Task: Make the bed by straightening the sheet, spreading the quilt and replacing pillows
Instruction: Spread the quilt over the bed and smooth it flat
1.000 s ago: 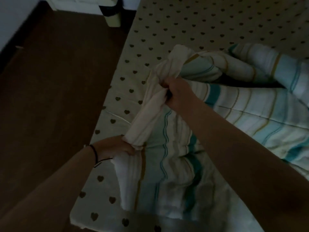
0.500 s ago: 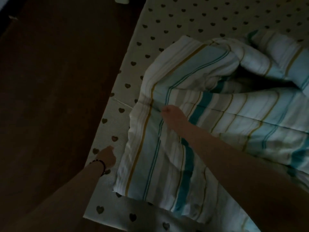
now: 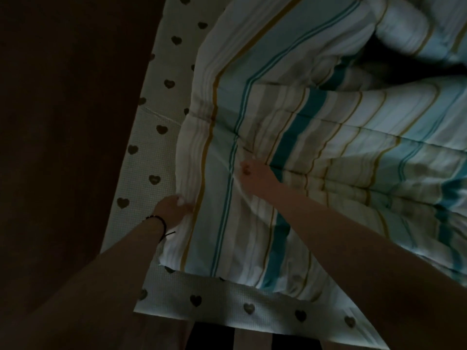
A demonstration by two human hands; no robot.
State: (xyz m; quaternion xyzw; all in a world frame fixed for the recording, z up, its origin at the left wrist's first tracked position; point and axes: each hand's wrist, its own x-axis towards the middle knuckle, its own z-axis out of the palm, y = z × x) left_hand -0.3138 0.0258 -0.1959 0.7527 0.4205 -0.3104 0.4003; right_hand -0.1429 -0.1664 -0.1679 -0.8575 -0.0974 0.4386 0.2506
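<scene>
A striped quilt [image 3: 316, 137] in white, teal and ochre lies on the bed, flat near the corner and still bunched into folds at the upper right. Under it is a pale sheet [image 3: 156, 157] printed with dark hearts, showing along the left and near edges. My left hand [image 3: 171, 209], with a dark band on the wrist, grips the quilt's left edge. My right hand [image 3: 254, 174] is closed on a pinch of quilt fabric a little inboard, with creases radiating from it. No pillow is in view.
Dark wooden floor [image 3: 63, 122] runs along the bed's left side. The bed's near corner [image 3: 141, 309] is just in front of me, with my legs below it. The room is dim.
The twisted quilt end I held up has been laid out flat at the bed corner. My left hand left the sheet and took the quilt's left edge; the view moved closer.
</scene>
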